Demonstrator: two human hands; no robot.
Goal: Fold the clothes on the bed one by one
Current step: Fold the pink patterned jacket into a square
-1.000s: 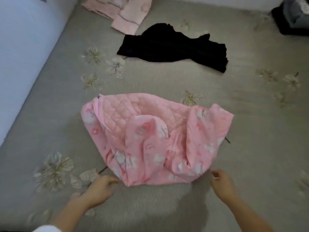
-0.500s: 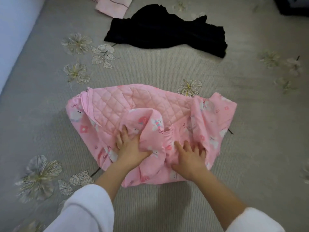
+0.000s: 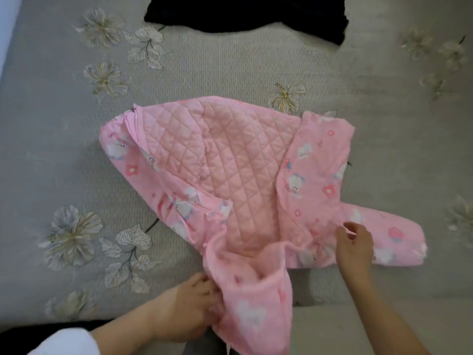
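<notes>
A pink quilted jacket [image 3: 230, 170] with a cartoon print lies open on the grey bed [image 3: 64, 162], its quilted lining facing up. One sleeve stretches out to the right. The other sleeve hangs toward me over the bed's near edge. My left hand [image 3: 189, 306] grips that near sleeve at its left side. My right hand [image 3: 354, 242] pinches the fabric where the right sleeve joins the body. A black garment [image 3: 243, 14] lies at the far edge of the view.
The grey bedspread carries embroidered flowers [image 3: 286, 97] around the jacket. A pale wall [image 3: 5, 34] runs along the left side. The bed's near edge [image 3: 384, 311] crosses the lower right.
Both hands left the middle of the bunched jacket and pulled its sleeves out: the left drew one toward me, the right spread the other to the right. The view tilted down.
</notes>
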